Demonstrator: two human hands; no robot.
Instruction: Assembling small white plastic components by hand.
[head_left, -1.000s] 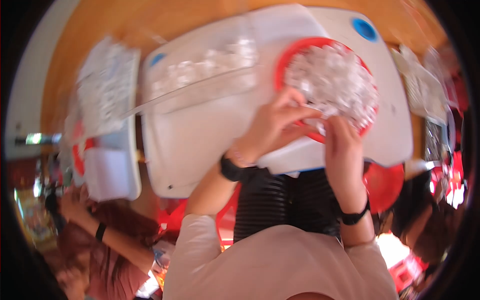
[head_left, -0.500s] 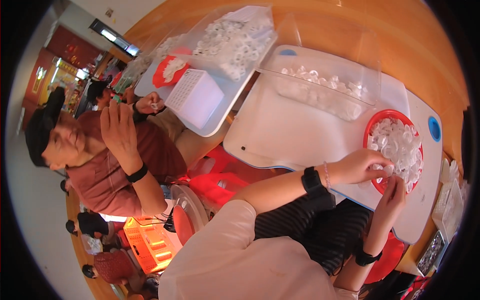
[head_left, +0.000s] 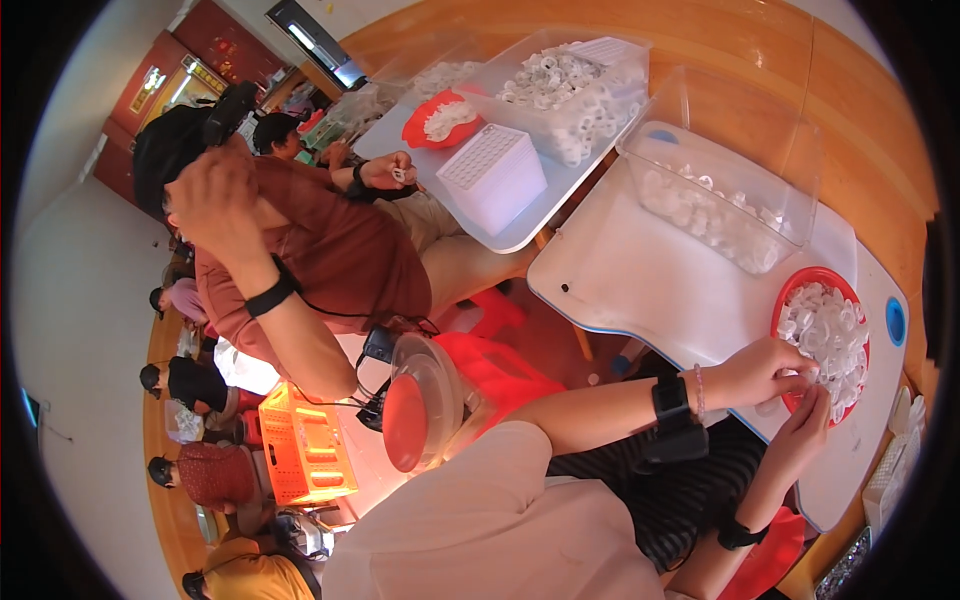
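Head view: the camera has swung further left since half a second ago, and the neighbour (head_left: 300,250) in the brown shirt now fills the upper left, one hand raised to the head where earlier it sat lower by the chest. The red bowl (head_left: 790,300) has slid toward the right edge of the picture, but both hands stay at its near rim as before.

Left hand (head_left: 765,370) reaches in from the black wristband (head_left: 672,405), fingers curled narrow and pinched together at the bowl's rim, touching the white rings (head_left: 830,335) heaped inside. Whether one ring sits between the fingertips, I cannot tell; they are too small and crowded.

Right hand (head_left: 805,430) comes up from below, just beside the left, fingertips bunched narrow and pressed to the same spot at the rim; what it holds is hidden too.

Beyond the hands, past the bowl, stands a clear bin (head_left: 730,190) with more rings. Both rest on the white table (head_left: 640,280). Further off to the left, beside the neighbour, a white block (head_left: 495,175) sits on another table.
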